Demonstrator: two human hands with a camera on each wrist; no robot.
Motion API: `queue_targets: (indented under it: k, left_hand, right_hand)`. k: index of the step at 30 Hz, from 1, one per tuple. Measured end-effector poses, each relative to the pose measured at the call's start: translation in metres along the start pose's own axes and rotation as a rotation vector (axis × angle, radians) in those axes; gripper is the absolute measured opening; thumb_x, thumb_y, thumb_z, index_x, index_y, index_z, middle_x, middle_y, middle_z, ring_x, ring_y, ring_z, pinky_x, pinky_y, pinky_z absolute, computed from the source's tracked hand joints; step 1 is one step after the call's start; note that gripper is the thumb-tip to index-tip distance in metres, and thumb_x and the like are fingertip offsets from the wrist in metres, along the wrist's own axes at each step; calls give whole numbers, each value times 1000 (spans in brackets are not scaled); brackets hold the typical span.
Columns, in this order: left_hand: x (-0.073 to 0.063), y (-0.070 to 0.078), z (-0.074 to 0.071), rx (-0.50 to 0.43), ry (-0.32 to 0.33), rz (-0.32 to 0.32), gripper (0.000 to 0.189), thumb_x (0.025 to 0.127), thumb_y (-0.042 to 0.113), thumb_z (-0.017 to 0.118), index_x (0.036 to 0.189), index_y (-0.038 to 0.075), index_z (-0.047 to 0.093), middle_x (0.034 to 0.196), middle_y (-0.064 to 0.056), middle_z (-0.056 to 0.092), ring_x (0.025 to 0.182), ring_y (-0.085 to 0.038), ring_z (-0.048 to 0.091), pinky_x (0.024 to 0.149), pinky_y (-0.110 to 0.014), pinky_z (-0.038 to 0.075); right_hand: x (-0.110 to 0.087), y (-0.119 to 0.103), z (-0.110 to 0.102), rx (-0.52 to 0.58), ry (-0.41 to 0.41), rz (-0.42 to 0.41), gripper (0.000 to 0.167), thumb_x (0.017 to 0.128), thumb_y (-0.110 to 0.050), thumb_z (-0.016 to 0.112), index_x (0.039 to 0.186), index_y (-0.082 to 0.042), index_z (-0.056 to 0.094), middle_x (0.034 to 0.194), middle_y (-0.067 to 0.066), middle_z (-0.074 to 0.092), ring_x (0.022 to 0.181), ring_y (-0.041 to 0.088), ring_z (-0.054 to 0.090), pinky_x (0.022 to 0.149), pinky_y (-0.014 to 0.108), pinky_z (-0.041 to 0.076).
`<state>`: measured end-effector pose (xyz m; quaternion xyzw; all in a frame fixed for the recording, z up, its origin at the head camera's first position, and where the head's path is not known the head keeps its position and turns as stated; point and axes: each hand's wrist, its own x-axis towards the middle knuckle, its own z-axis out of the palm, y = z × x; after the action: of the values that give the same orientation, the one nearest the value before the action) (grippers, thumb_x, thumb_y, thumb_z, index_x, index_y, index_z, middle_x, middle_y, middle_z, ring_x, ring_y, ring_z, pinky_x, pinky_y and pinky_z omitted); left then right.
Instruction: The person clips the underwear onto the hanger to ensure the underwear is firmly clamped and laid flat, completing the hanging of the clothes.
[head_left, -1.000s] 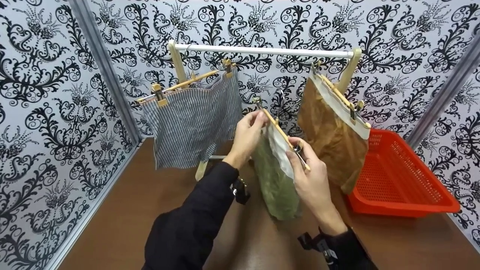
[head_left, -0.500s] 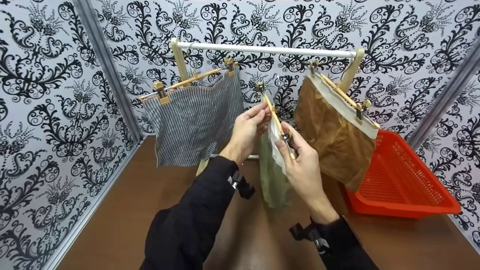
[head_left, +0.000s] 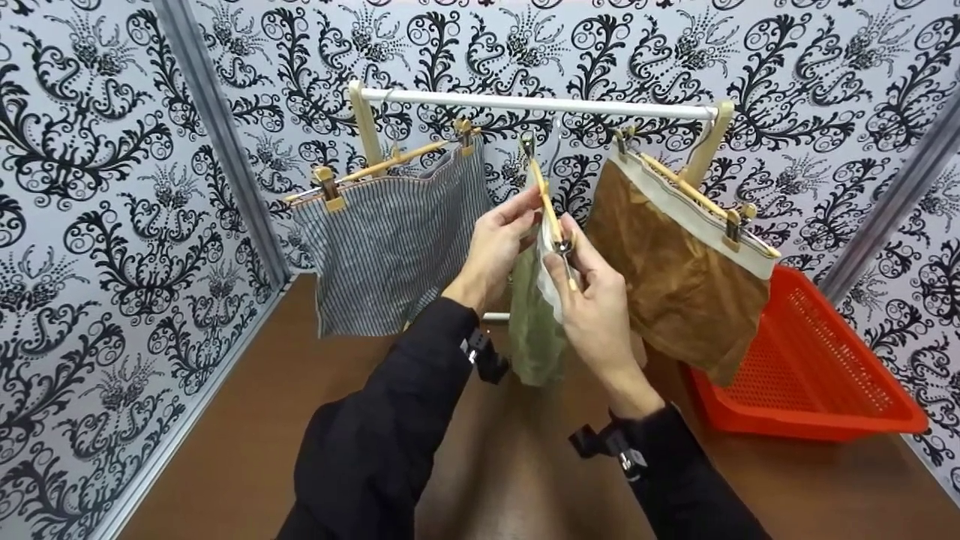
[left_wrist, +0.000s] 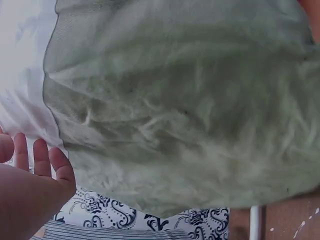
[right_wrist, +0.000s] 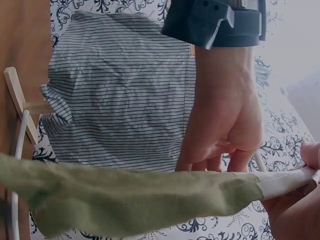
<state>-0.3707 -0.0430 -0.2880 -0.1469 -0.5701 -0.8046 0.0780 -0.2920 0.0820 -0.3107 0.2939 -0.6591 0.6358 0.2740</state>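
Observation:
In the head view, my right hand (head_left: 600, 300) pinches the near clip end of a wooden clip hanger (head_left: 547, 202). From the hanger hangs a green garment (head_left: 536, 337) with a white waistband (left_wrist: 27, 75). My left hand (head_left: 495, 247) has its fingertips against the waistband by the hanger's middle; the left wrist view shows those fingers nearly straight along the white cloth. The hanger's metal hook (head_left: 556, 142) points up, its top just under the white rail (head_left: 525, 101) in this view. The green cloth is seen edge-on in the right wrist view.
Left on the rack hangs a striped garment (head_left: 397, 247), clipped to a hanger. To the right, a brown garment (head_left: 675, 262) with a pale waistband hangs likewise. Behind it, a red plastic basket (head_left: 810, 420) stands on the brown table (head_left: 247, 450). Patterned walls enclose the back and sides.
Both hands have raised the hanger with the green garment toward the rail, turning it more edge-on to the head camera. My left thumb has come away from the hanger.

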Motion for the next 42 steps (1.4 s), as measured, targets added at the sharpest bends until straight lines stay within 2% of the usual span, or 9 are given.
queue_targets:
  k: [4,11,15,18,22,26,31,35,42]
  left_hand:
    - [4,8,4,5,-25,12,43,102,-3,49,143,6,55,142,-11,60,120,-21,60,103,-38,46]
    - [12,24,5,80,-43,31,46,103,2,50,145,19,55,136,-4,63,117,-18,61,105,-45,44]
    - [18,28,6,101,-44,30,47,103,1,50,144,23,56,135,-3,64,117,-15,60,105,-42,45]
    - [22,28,6,117,-40,20,48,103,1,50,144,26,56,134,-3,64,118,-13,59,102,-35,47]
    - [26,25,5,126,-33,5,50,103,1,49,146,27,53,138,-4,63,120,-14,59,100,-33,47]
    - [30,22,3,147,-23,-8,52,104,1,47,149,26,49,142,-6,60,122,-17,59,101,-35,47]
    - [33,21,0,196,-21,-5,52,105,2,47,151,26,46,142,-9,60,110,-15,61,88,-26,50]
    - [35,20,-1,207,-27,-2,53,105,3,47,151,27,46,142,-7,60,100,-12,59,80,-22,47]
    - [38,15,-2,213,-25,-19,52,105,2,47,151,26,46,145,-10,56,118,-18,60,90,-26,49]
  right_hand:
    - [7,0,0,27,-9,-13,55,102,-5,59,150,9,36,152,21,44,136,27,51,105,31,45]
    - [21,-4,-2,33,-31,-48,56,102,-4,57,151,8,32,153,22,41,132,28,55,101,31,48]
    - [28,-6,-2,32,-30,-50,56,103,-5,57,151,8,31,149,21,48,110,24,66,88,28,55]
    - [33,-5,0,46,-35,-40,57,103,-5,56,152,8,30,150,22,48,111,26,66,88,28,55]
    - [41,-3,3,98,-39,-25,57,103,-3,55,151,10,29,153,24,41,133,34,52,102,30,48]
    - [48,0,4,133,-33,-6,56,103,-1,55,151,11,29,153,26,40,135,36,50,105,31,45]
    - [54,6,7,125,-41,0,55,102,0,55,149,13,30,154,26,38,140,34,45,111,31,39]
    - [57,9,8,122,-44,-1,55,102,0,55,149,13,31,154,27,38,141,33,43,112,30,37]
    - [57,12,7,109,-52,10,55,102,0,56,149,12,32,154,26,39,141,33,43,113,30,36]
